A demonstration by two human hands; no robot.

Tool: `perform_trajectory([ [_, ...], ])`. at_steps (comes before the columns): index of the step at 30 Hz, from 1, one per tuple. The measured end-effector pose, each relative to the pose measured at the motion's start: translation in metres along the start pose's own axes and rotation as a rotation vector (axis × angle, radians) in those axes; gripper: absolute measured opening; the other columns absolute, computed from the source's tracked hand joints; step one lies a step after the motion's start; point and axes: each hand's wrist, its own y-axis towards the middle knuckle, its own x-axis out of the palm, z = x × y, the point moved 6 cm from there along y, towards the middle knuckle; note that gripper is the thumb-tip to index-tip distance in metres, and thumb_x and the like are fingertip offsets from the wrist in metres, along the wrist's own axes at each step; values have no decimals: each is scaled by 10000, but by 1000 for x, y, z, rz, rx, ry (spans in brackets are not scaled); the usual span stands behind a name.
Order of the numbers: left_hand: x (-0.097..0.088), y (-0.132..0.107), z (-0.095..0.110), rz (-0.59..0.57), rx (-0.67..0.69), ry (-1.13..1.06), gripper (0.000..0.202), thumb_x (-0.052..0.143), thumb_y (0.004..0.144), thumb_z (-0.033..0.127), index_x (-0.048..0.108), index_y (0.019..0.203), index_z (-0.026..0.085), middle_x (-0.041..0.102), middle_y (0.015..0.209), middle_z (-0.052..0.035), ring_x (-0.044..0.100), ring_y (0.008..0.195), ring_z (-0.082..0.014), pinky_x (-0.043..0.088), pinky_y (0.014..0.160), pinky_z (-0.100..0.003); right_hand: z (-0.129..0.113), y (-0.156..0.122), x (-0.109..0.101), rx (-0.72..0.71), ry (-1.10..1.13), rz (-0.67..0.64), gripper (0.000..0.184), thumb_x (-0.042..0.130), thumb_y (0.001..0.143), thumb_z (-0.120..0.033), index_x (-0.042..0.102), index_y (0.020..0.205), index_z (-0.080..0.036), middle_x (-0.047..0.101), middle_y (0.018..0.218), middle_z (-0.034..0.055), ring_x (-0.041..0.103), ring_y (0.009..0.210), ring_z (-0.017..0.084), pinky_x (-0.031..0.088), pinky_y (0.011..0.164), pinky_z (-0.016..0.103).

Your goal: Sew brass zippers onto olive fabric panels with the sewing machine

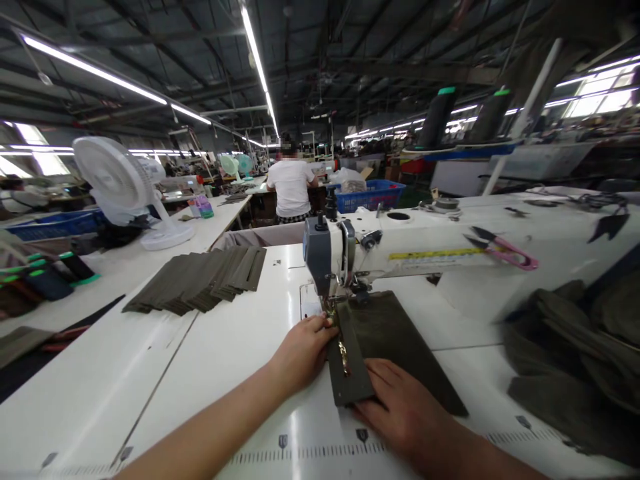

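A dark olive fabric piece (395, 340) with a gold zipper (344, 355) lies under the presser foot of a white sewing machine (400, 250). My left hand (303, 350) rests at the fabric's left edge, its fingers curled and pressed against the zipper near the needle. Lower down, my right hand (400, 407) lies flat on the near end of the fabric, holding it against the white table (240, 347).
A fanned stack of olive fabric strips (200, 279) lies to the left. More dark fabric (570, 360) is heaped at the right. Pink-handled snips (505, 250) sit on the machine. A white fan (125, 190), thread cones (50, 277) and a seated person (291, 187) are farther off.
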Motion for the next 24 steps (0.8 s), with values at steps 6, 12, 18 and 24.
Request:
perform_trajectory([
  [6, -3, -11, 7, 55, -38, 20, 286, 481, 804, 101, 583, 1070, 133, 589, 1146, -110, 566, 1038, -207, 484, 887, -361, -9, 1, 8, -50, -69, -47, 319, 336, 850, -42, 654, 863, -60, 652, 904, 181, 589, 843, 243, 520, 756, 362],
  [12, -1, -13, 19, 79, 27, 105, 233, 523, 771, 68, 618, 976, 125, 643, 1048, -100, 609, 956, -211, 483, 886, -384, -12, 0, 3, -30, -20, -21, 341, 318, 860, -56, 658, 839, -65, 667, 818, 152, 612, 775, 229, 540, 710, 338],
  [18, -3, -9, 24, 103, 51, 140, 167, 573, 757, 96, 623, 915, 109, 654, 984, -112, 618, 915, -220, 494, 871, -383, -9, -3, 6, -19, -14, 52, 311, 340, 867, -69, 649, 904, -75, 674, 890, 135, 615, 821, 216, 533, 749, 324],
  [24, -4, -1, 20, 98, 69, 154, 127, 543, 784, 112, 619, 886, 119, 652, 950, -99, 616, 880, -215, 508, 851, -382, 0, -1, 12, -16, -46, 67, 334, 326, 870, -65, 659, 850, -67, 678, 836, 127, 617, 767, 202, 530, 730, 309],
])
